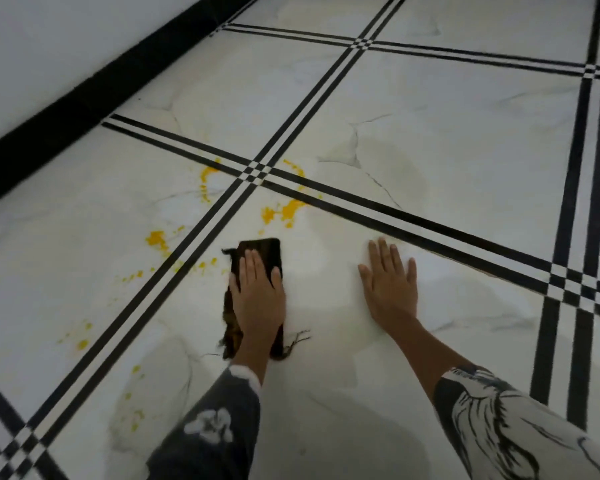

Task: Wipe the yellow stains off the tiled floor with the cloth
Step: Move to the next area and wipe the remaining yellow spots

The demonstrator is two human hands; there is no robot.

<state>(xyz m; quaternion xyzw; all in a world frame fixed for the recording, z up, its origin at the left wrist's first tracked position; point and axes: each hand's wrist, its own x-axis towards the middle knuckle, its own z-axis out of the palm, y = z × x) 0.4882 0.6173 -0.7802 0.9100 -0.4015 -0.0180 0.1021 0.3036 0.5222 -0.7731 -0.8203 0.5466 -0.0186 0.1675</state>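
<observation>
Left hand (257, 289) lies flat with fingers straight and close together, palm pressing down on the dark brown folded cloth (264, 247), whose frayed threads trail out beside the wrist. Right hand (390, 285) is planted flat on the glossy white marble-look tiled floor (430, 116), fingers lightly spread, well apart from the cloth with bare tile between them. Just beyond the cloth's far edge sits the biggest splash of yellow stains (284, 211), close to where the black double-stripe tile borders (257, 173) cross. More yellow marks lie across the stripes to the left, a blot (156, 239) and specks running toward the near corner. Open tile stretches ahead and right; to the left the floor ends at a black skirting strip (84, 95) under a white wall (32, 46)
</observation>
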